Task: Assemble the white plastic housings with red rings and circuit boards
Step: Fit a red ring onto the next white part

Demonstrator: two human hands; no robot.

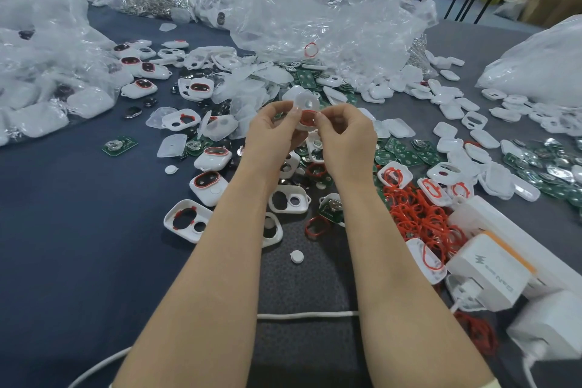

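Above the middle of the desk (78, 246), clear of the scattered parts (208, 187), sits pinched between left hand (274, 132) and right hand (345, 135), fingertips of both clamped on opposite edges of the white plastic housing (304, 128). Treat as light, stiff and thin-walled; hold by the outer rim and keep off the soft red ring (307, 119), likely to pop loose. Shows small, rounded, glossy white, red lining the opening.

Plastic bags (315, 16) lie along the far edge of the table (63, 261). Housings (185, 220) spread over the middle. Circuit boards (406, 156) lie behind the ring pile (422, 217), near the right edge; chargers (491, 271) stand before it.
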